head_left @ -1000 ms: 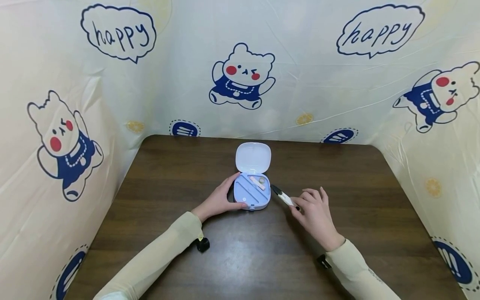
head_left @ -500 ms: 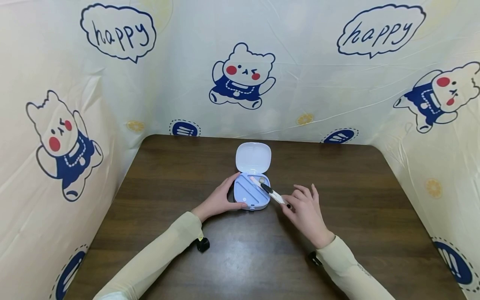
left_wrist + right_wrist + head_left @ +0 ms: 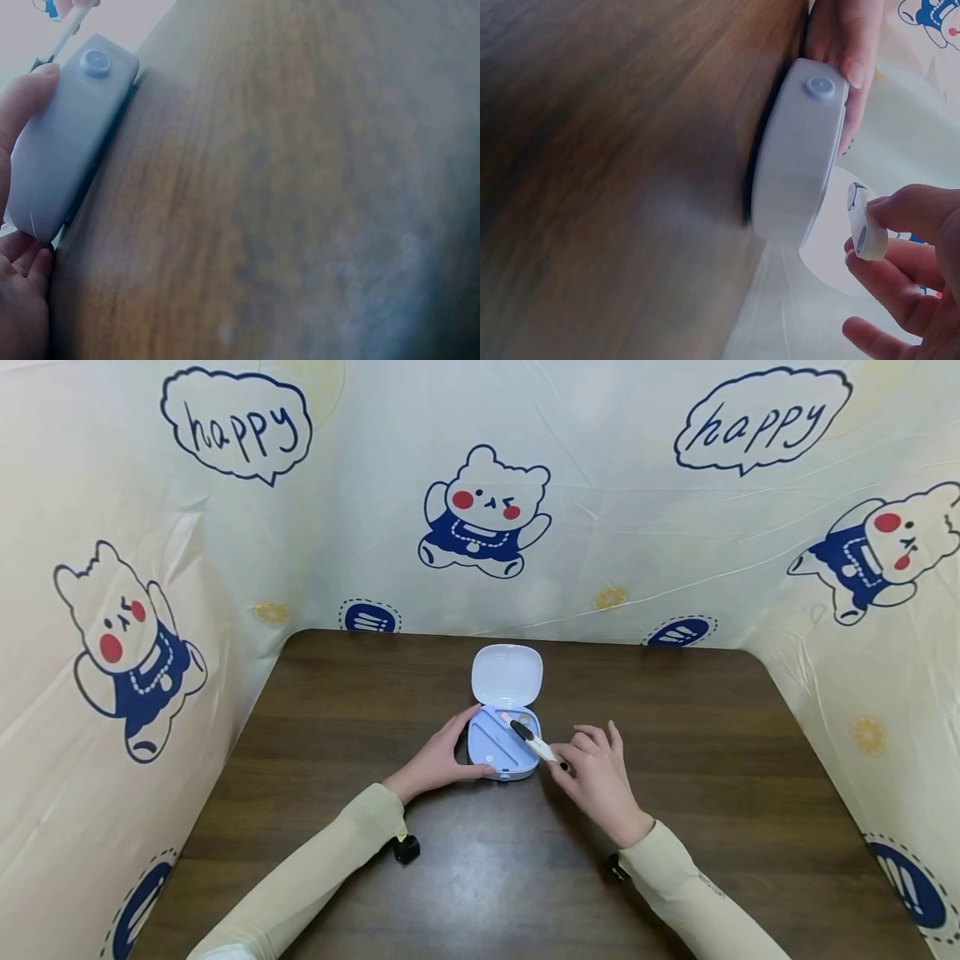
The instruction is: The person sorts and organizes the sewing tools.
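A small light-blue square case (image 3: pixel 489 735) stands on the table with its white lid (image 3: pixel 507 675) raised at the back. My left hand (image 3: pixel 435 762) grips its left side, thumb on the front rim. In the left wrist view a round button (image 3: pixel 96 63) shows on the case's front. My right hand (image 3: pixel 596 783) pinches a slim white stick (image 3: pixel 542 747) with a black tip, tilted over the case's right part. In the right wrist view, thumb and fingers hold the white stick (image 3: pixel 866 229) clear of the case's side. Whether the tip touches the tray, I cannot tell.
Inside the case are diagonal slots and a pale pink piece (image 3: pixel 506 717), partly behind the black tip. A small round item (image 3: pixel 524 719) lies beside it. The dark wooden table (image 3: pixel 360 693) meets a printed curtain (image 3: pixel 600 527) at its back and sides.
My right hand has moved left, bringing the white stick from beside the case to over its tray. The left hand and the case have stayed put.
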The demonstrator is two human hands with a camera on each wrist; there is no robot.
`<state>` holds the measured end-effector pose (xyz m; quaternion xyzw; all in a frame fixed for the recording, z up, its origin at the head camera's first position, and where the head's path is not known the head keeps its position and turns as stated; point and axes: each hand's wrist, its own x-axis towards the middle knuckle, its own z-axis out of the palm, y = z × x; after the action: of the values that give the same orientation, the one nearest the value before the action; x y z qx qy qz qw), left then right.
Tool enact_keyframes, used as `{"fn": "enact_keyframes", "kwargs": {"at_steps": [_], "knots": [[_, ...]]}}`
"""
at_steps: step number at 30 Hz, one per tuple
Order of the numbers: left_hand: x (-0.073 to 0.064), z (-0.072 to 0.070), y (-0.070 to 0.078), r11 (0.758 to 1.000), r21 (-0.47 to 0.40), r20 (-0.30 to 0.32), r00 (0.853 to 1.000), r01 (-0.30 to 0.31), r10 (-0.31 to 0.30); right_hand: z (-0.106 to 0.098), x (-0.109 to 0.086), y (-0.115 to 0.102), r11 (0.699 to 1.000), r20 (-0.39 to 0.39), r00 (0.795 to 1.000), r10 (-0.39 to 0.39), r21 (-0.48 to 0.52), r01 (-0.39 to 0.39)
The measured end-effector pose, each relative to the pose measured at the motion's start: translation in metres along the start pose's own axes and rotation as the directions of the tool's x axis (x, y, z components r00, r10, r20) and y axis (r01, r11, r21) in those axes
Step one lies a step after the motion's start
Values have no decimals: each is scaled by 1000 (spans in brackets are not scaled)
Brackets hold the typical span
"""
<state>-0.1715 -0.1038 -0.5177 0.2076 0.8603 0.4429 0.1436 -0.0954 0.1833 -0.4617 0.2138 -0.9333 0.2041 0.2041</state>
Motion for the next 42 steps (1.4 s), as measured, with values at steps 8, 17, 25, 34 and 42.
{"fn": "enact_keyframes", "kwargs": {"at_steps": [8,17,25,34,42], "knots": [[0,0,1,1000,10,-3,1000,3,-3,9,5,-6,1000,-7,1000,-3,0,3],[0,0,1,1000,12,-9,1000,1,-1,17,11,-9,1000,2,1000,-1,-15,1],[0,0,0,1000,16,-11,1000,-2,2,22,18,-14,1000,26,1000,-2,-13,3],[0,0,1,1000,13,-7,1000,-6,6,30,28,-19,999,38,999,-16,-30,17],[0,-1,1,1000,7,-13,1000,-16,16,34,33,-24,999,36,999,-9,-40,10]]}}
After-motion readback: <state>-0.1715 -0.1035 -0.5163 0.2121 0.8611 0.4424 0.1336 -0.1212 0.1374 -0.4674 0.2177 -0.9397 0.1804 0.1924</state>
